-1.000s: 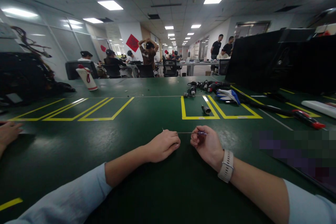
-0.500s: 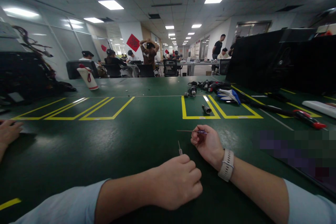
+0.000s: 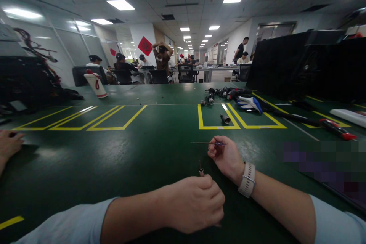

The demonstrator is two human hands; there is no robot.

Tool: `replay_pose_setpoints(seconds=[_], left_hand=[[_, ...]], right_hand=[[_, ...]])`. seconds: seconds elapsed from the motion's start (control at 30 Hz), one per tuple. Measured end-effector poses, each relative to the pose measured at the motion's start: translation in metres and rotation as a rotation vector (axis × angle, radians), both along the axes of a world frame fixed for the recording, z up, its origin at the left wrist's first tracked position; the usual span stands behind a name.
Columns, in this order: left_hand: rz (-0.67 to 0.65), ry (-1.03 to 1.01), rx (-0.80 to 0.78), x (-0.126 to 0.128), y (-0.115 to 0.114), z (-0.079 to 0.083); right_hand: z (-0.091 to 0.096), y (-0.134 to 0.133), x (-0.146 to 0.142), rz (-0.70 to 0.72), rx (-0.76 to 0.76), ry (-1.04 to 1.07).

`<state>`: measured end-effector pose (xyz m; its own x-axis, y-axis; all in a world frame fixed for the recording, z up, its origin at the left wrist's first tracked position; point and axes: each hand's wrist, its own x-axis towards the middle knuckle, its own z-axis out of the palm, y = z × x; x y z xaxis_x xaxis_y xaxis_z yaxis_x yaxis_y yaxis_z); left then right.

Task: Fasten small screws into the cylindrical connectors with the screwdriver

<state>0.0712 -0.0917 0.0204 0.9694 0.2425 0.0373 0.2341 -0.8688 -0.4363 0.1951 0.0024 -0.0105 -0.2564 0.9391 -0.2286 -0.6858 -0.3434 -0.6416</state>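
Note:
My left hand (image 3: 197, 204) is closed around a small metal cylindrical part (image 3: 201, 172). A thin pin stands up from its dark round end, and the rest is hidden in my fingers. My right hand (image 3: 227, 156), with a pale watch strap on the wrist, pinches a thin rod (image 3: 200, 143) that points left. Purplish colour shows on the rod near my fingers; its exact kind is unclear. The two hands are apart, the left one nearer to me. Beyond them a metal cylindrical connector (image 3: 225, 119) lies inside a yellow-taped box on the green table (image 3: 160, 141).
Dark metal connectors with cables (image 3: 210, 99), white-and-blue gloves (image 3: 249, 105) and a red-and-black handled tool (image 3: 337, 129) lie at the right. A white cup (image 3: 95, 84) stands at the back left. Another person's hand (image 3: 10, 145) rests at the left edge. Black equipment (image 3: 286, 61) rises at the right.
My left hand has moved slightly right and toward me, and the metal part now tips so its round end shows. My right hand with the rod is almost still.

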Motion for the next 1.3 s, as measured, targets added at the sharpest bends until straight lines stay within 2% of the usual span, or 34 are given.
replay_pose_setpoints(seconds=[0.13,0.23,0.43,0.5,0.67,0.8,0.9,1.1,1.2,1.3], left_hand=[[-0.002,-0.062,0.037,-0.002,0.001,-0.005],[0.072,-0.182,-0.021,-0.007,0.005,-0.006],[0.459,-0.507,-0.364,-0.031,0.022,-0.003],[0.548,-0.623,-0.497,-0.038,0.028,-0.003],[0.616,-0.855,-0.793,-0.051,0.038,-0.008],[0.621,-0.912,-0.902,-0.055,0.039,-0.009],[0.593,-0.903,-0.89,-0.054,0.039,-0.01],[0.543,-0.773,-0.657,-0.046,0.035,-0.019],[0.512,-0.692,-0.503,-0.043,0.035,-0.02],[0.519,-0.649,-0.428,-0.043,0.034,-0.018]], right_hand=[[0.001,0.0,0.001,0.012,-0.002,0.0],[0.001,0.0,0.003,0.029,-0.014,0.015],[0.001,0.003,0.01,0.04,-0.046,0.006],[0.004,0.003,0.012,0.033,-0.062,-0.001],[0.013,-0.002,0.015,0.017,-0.08,-0.001],[0.017,-0.011,0.02,0.053,-0.031,-0.001],[0.019,-0.019,0.026,0.12,0.071,-0.069],[0.023,-0.037,0.037,0.337,0.504,-0.448],[0.025,-0.045,0.039,0.46,0.618,-0.582],[0.027,-0.05,0.039,0.535,0.696,-0.636]])
